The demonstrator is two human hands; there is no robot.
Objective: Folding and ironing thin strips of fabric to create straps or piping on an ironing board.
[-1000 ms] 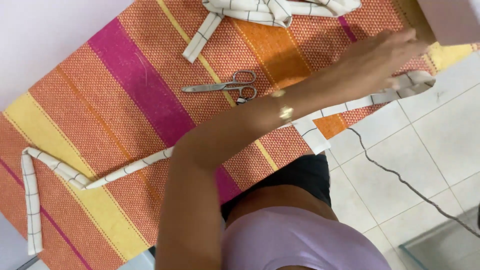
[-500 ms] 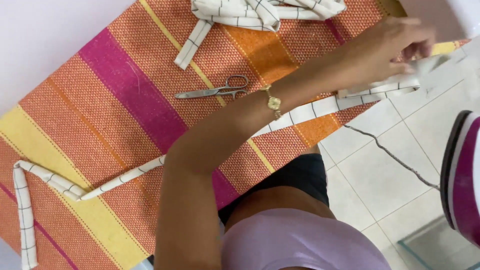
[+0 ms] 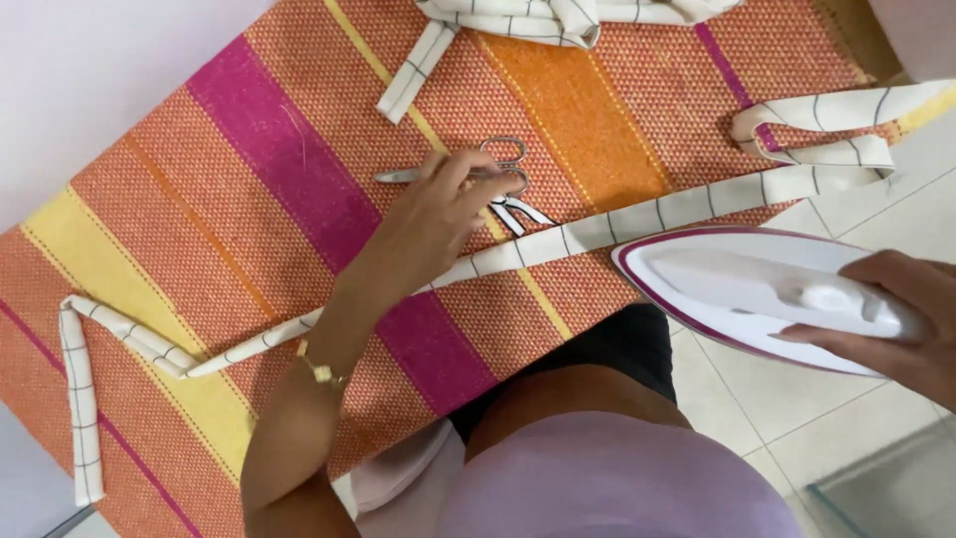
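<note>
Two hands are working here over a big striped mat (image 3: 299, 199) in orange, pink and yellow, which is lying across the tiled floor (image 3: 856, 399). Next biggest is the white iron (image 3: 757, 294) with a dark pink edge: the right hand (image 3: 896, 324) is gripping its handle, fingers clenched round it, and holding it in the air just past the mat's edge, near the strip. The long white strip of checked cloth (image 3: 597, 231) is running flat across the mat from lower left to upper right, with more strips bunched at the top (image 3: 538, 18). The left hand (image 3: 438, 214) is resting on the strip with its fingers loose and spread, grasping nothing, tips just touching the scissors (image 3: 488, 174) lying beside it.

I'd say pressing well means keeping that strip pinned flat and straight, with the fingers and scissors well out of the iron's way. No packages, labels or signs are showing anywhere.
</note>
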